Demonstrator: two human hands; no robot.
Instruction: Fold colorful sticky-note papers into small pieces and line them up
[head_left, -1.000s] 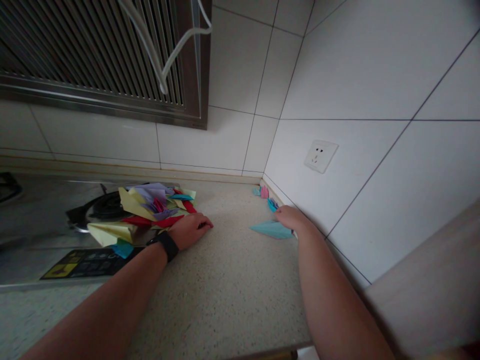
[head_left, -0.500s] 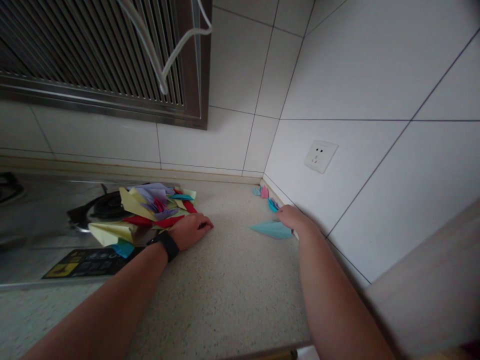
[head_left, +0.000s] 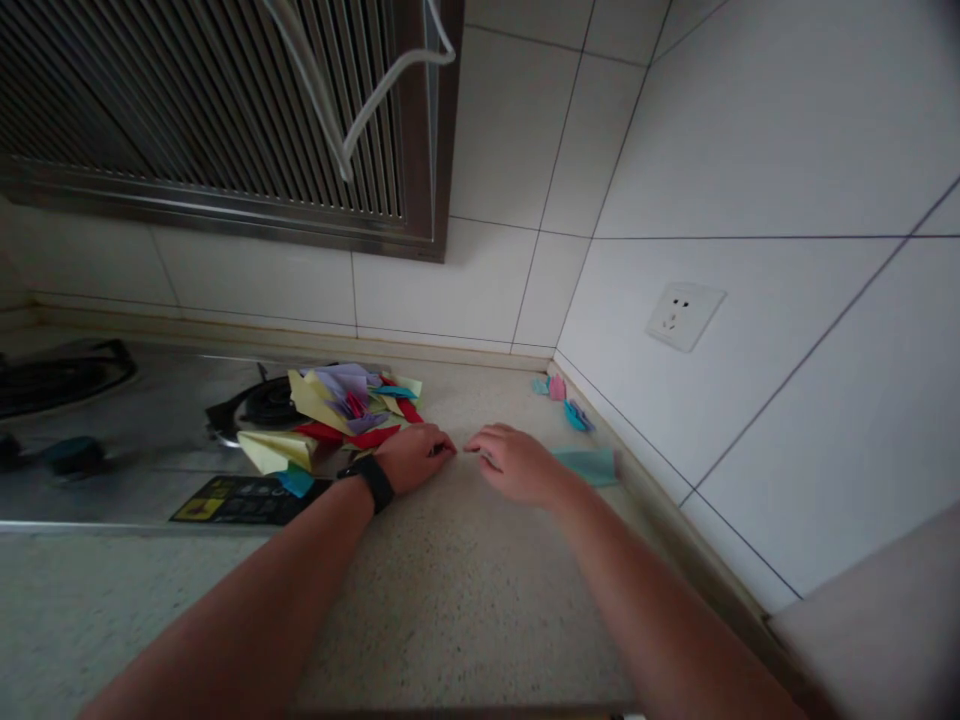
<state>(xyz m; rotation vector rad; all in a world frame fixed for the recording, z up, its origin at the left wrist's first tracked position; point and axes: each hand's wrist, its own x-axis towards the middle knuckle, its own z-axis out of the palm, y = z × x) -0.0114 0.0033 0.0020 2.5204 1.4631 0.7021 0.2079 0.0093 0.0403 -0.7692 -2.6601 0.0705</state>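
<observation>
My left hand [head_left: 416, 456], with a dark watch on the wrist, rests on the counter with fingers curled together; whatever they may hold is hidden. Just left of it lies a heap of folded coloured papers [head_left: 349, 400], in yellow, purple, red and blue. My right hand [head_left: 517, 464] faces it a short gap away, thumb and fingers slightly apart, with nothing seen between them. Behind that hand a pale teal folded paper [head_left: 596, 466] lies on the counter, its left part covered. Small folded papers in blue and purple [head_left: 577, 415] and pink [head_left: 556, 387] lie near the corner.
The paper heap partly covers the right burner of the gas stove [head_left: 180, 440]. A range hood [head_left: 360, 225] with a white cable [head_left: 397, 68] hangs above. Tiled walls meet at the back, with a socket [head_left: 685, 316] on the right one. Speckled counter [head_left: 465, 600] runs along the front.
My right hand has moved left from beside the teal paper and small papers by the wall to near my left hand. The view has turned slightly left.
</observation>
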